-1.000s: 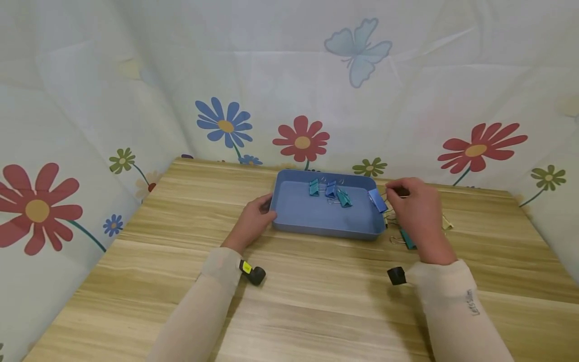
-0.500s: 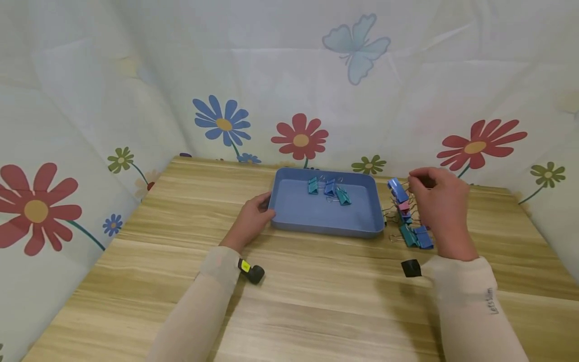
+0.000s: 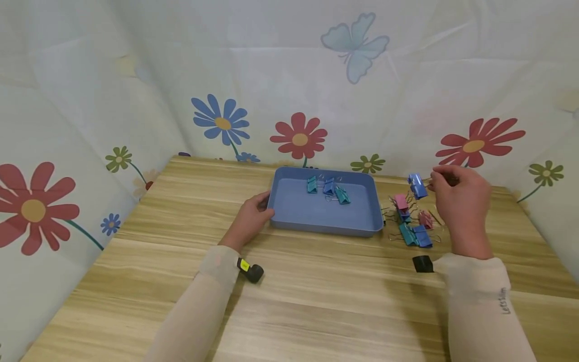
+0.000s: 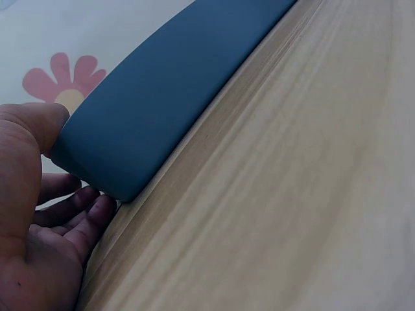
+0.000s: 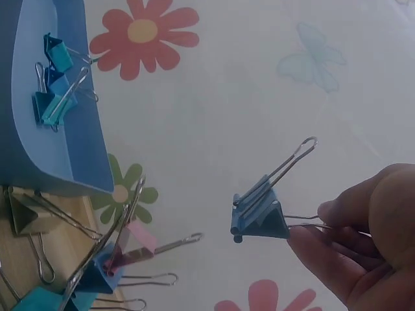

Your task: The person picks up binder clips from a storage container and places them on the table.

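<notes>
A blue binder clip (image 3: 417,185) hangs in the air, its wire handle pinched between the thumb and fingers of my right hand (image 3: 465,208). In the right wrist view that clip (image 5: 259,210) has its other wire handle sticking up and away. My left hand (image 3: 248,221) grips the left end of a shallow blue tray (image 3: 325,232). The left wrist view has the thumb at the tray's rim and the curled fingers (image 4: 87,217) low against its corner. Inside the tray lie two teal binder clips (image 3: 343,195) and a blue binder clip (image 3: 329,186).
Several binder clips are heaped right of the tray: a teal one (image 3: 408,235), a blue one (image 3: 422,236), a pink one (image 3: 400,202) and a dark pink one (image 3: 425,219). A yellowish clip (image 5: 29,214) sits close by the tray. Behind the wooden table (image 3: 316,301) hangs a flowered curtain (image 3: 271,75).
My right hand has moved right with the blue binder clip, from the tray's right edge to beyond the heap. The tray and my left hand have stayed in place.
</notes>
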`<state>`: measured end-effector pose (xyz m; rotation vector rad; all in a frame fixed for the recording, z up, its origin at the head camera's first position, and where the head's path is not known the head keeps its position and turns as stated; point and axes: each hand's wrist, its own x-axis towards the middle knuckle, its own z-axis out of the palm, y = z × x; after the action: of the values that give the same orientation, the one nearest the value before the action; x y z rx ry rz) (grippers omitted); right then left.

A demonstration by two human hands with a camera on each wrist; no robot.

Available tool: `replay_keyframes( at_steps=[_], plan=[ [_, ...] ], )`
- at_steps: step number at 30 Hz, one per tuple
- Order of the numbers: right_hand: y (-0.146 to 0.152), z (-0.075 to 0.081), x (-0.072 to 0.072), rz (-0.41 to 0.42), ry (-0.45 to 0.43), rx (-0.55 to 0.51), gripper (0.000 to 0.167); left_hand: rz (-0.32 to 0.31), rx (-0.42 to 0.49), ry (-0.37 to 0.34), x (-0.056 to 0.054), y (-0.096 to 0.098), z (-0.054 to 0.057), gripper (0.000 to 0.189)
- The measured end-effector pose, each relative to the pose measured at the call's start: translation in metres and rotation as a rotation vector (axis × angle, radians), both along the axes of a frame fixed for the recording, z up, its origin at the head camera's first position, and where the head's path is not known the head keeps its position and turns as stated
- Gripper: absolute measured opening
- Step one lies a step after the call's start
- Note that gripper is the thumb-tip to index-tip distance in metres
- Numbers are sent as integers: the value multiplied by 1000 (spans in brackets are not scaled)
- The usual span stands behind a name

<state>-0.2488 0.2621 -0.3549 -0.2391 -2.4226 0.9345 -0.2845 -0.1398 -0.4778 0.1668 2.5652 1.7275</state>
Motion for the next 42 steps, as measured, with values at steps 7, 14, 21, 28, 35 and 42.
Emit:
replay_keyframes(
  at_steps=[7,14,21,28,35,42],
  plan=[
    [11,-6,-3,-43,-40,-38,43,1,-1,2,0,0,-1,63],
    [23,-13,-4,-57,-112,-22,46,2,0,5,0,0,-2,63],
    [36,-19,-5,-64,-130,68,45,2,-12,-1,-1,0,-2,64],
    [52,-27,-5,-84,-107,149,42,-2,0,5,-1,-1,-4,64],
    [60,-28,-2,-22,-140,220,37,1,4,5,-2,0,-4,63],
    [72,-28,0,46,-323,214,41,10,-15,7,-3,0,-4,63]
  ],
)
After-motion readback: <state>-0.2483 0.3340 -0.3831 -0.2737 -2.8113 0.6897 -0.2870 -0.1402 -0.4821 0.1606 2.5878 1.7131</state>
